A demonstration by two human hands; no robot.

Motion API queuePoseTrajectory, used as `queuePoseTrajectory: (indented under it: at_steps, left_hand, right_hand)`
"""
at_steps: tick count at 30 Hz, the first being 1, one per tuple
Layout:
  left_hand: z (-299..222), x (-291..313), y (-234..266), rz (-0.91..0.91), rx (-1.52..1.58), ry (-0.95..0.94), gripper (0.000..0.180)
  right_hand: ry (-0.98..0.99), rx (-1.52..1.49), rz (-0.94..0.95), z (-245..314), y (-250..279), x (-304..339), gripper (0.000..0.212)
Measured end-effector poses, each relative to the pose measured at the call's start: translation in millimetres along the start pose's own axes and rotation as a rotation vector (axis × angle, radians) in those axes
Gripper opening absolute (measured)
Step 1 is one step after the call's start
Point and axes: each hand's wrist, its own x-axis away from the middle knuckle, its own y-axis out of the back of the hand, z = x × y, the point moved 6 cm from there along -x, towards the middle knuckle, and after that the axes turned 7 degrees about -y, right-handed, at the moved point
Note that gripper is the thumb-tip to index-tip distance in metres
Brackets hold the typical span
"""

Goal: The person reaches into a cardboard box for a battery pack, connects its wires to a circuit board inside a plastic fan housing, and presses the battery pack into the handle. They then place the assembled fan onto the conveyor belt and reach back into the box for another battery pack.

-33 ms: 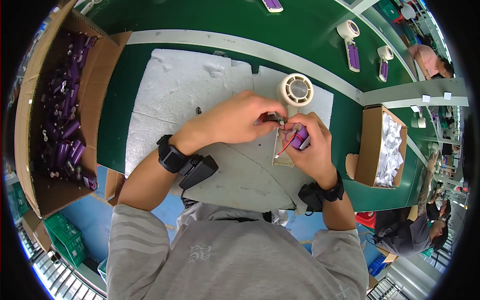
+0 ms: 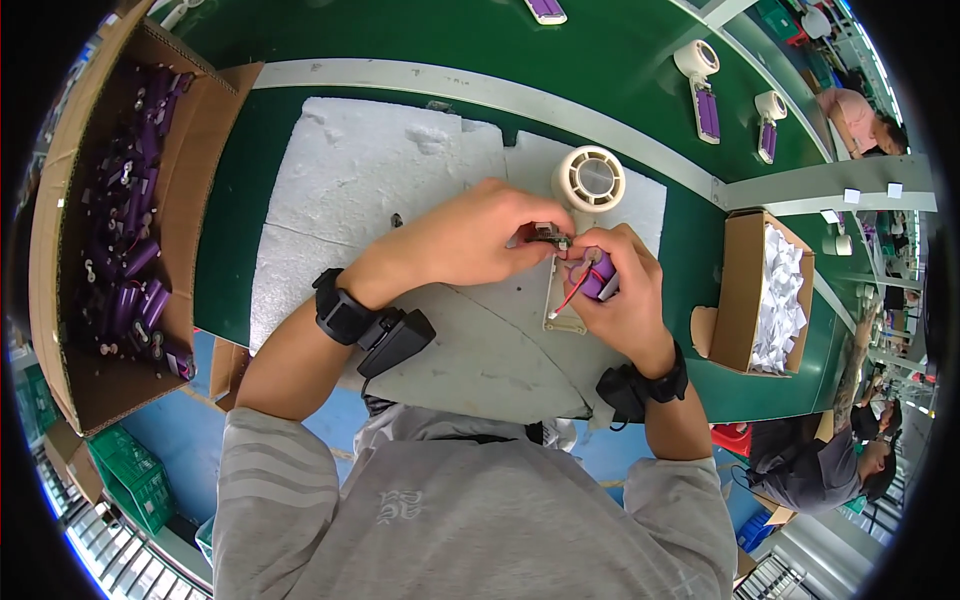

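Observation:
Over the white foam board [image 2: 360, 160], my left hand [image 2: 490, 235] pinches a small dark circuit board [image 2: 547, 236]. Close beside it, my right hand [image 2: 630, 290] is closed around a purple battery pack [image 2: 597, 276] with red and black wires ending in a white plug. The fingertips of both hands nearly meet where board and pack come together; whether these touch is hidden. Beneath the hands lies a cream handheld fan [image 2: 590, 180], its round head toward the far side and its handle partly covered by my fingers.
At the left stands a cardboard box [image 2: 215, 130] of purple battery packs. To the right, another cardboard box [image 2: 735, 290] holds white pieces. Beyond the pale rail [image 2: 450, 80], several fans with purple batteries lie on the green belt [image 2: 600, 60]. Other people sit at the right.
Almost nothing differs. The red wire's plug and the fan have shifted very slightly; both hands keep their holds.

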Motion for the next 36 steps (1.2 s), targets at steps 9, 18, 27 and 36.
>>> queuePoseTrajectory:
  at_steps: [9,18,27,36]
  left_hand:
    - [3,5,3,-0.059,0.009,0.024,0.021]
    - [10,5,-10,-0.108,0.309,0.129,0.019]
    - [10,2,-8,-0.116,0.278,0.102,0.017]
    - [20,6,-10,-0.22,0.376,0.143,0.014]
  right_hand:
    - [-0.02,-0.028,0.048,5,0,3,0.045]
    - [-0.149,-0.084,-0.118,3,16,0,0.039]
    - [-0.21,-0.105,-0.175,-10,11,1,0.031]
    - [-0.092,0.083,-0.241,4,16,2,0.018]
